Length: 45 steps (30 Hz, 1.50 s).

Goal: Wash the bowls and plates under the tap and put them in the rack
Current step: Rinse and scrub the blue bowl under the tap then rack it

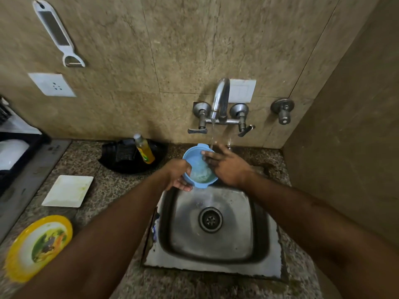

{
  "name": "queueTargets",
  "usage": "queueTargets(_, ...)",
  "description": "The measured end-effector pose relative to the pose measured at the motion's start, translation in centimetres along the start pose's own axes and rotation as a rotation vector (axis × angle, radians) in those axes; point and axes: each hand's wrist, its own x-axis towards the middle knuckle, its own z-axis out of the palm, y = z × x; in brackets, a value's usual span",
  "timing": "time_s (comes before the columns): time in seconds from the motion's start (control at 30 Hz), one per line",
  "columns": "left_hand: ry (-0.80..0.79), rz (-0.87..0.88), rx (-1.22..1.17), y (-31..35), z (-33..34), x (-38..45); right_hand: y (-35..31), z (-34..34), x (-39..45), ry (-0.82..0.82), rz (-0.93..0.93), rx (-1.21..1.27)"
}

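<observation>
Bowl [199, 167] under tap [219, 100], over sink [267, 268] back edge; two plates [68, 190] [36, 247] on counter left

A single wide-angle view is taken from head height, angled forward and down, close over the sink [262, 251] and facing the tiled wall [172, 50].

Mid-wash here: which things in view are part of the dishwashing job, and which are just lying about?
Job: blue bowl, left hand, right hand, tap, sink, white square plate, yellow plate.
Lying about: soap bottle, black pan, peeler.
</observation>
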Motion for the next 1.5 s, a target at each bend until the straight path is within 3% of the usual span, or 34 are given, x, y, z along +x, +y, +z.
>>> queueTargets(0.13, 0.2, 0.203, -0.194, -2.3, 2.8, 0.8, -3.1, -0.1, 0.6, -0.052, 0.147, 0.19)
queueTargets(0.27, 0.338, 0.265, -0.354, -3.7, 5.1, 0.9, -4.9, -1.0, 0.2, -0.083, 0.217, 0.369)
queueTargets(0.37, 0.297, 0.257, -0.232, -3.2, 3.6, 1.0, -4.0, -0.2, -1.0, -0.048, 0.097, 0.346)
queueTargets(0.47, 0.116, 0.157, -0.127, -2.0, 1.1, 0.9, -1.2, 0.6, -1.3, 0.002, -0.007, 0.154)
queueTargets(0.57, 0.028, 0.115, -0.041, -0.3, -0.2, 1.1, 0.3, -0.3, -0.8, -0.026, 0.018, 0.048)
queueTargets(0.67, 0.193, 0.233, -0.076, 0.1, 0.6, 0.9, -0.6, -1.9, 0.1, -0.056, 0.084, 0.074)
queueTargets(0.73, 0.294, 0.348, -0.219, -1.1, 2.3, 0.8, -1.8, -2.5, 0.5, -0.033, 0.154, 0.171)
queueTargets(0.8, 0.283, 0.381, -0.438, -2.4, 4.6, 0.5, -3.1, -2.6, 0.8, 0.005, 0.263, 0.318)
queueTargets(0.87, 0.29, 0.374, -0.608, -3.0, 6.1, 0.2, -4.6, -1.8, 0.9, 0.126, 0.338, 0.432)
queueTargets(0.93, 0.312, 0.375, -0.604, -2.7, 6.1, 0.4, -5.4, -1.1, 0.4, 0.246, 0.345, 0.482)
queueTargets(1.07, 0.268, 0.354, -0.313, -2.1, 3.8, 0.2, -3.1, -0.7, -0.8, 0.032, 0.143, 0.265)
queueTargets(1.13, 0.194, 0.263, -0.132, -1.5, 2.7, -0.1, -1.5, -0.4, -0.6, -0.057, 0.051, 0.11)
queueTargets(1.33, -0.022, 0.071, 0.191, 1.4, 0.1, -1.2, 0.8, -0.6, -0.4, 0.053, -0.084, -0.179)
queueTargets(1.4, -0.008, 0.1, 0.144, 1.7, 0.0, -1.0, 0.6, -0.8, -0.4, 0.029, -0.026, -0.198)
queueTargets(1.5, 0.04, 0.19, -0.159, 1.0, 1.1, -0.4, -0.1, -0.7, -0.2, -0.117, 0.039, -0.14)
